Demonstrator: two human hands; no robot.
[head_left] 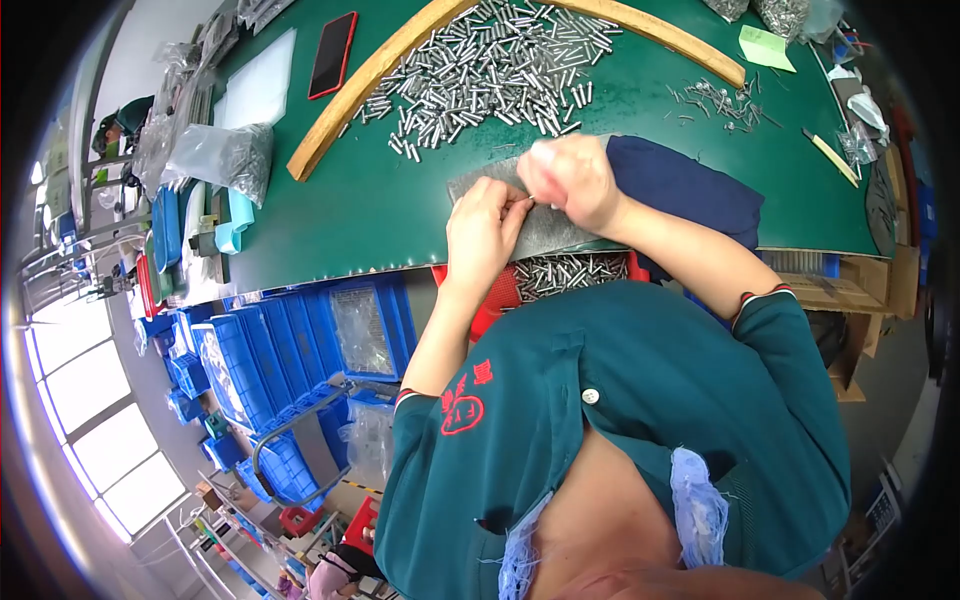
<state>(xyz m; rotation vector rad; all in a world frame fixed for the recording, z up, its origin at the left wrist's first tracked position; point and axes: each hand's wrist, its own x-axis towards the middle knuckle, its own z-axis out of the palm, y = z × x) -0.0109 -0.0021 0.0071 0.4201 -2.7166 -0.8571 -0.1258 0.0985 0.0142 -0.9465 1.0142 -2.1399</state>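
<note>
At the table's near edge my left hand (480,228) is closed in a pinch, thumb against fingers, on something too small to make out. Just right of it, my right hand (578,182) is curled into a fist, slightly smeared by motion, and whatever it grips is hidden. Both hands are over a grey mat (550,232), their fingertips close together. Beyond them lies a large heap of short metal pins (480,75). Below the table edge, in front of my body, a red bin (497,298) holds more such pins.
Wooden strips (375,85) frame the heap on the green table (340,220). Dark blue cloth (685,190) lies beside my right forearm. Metal scraps (730,105), a yellow-handled cutter (833,158), a phone (333,55) and a bag (235,160) surround the work area. Blue crates (270,350) stand lower left.
</note>
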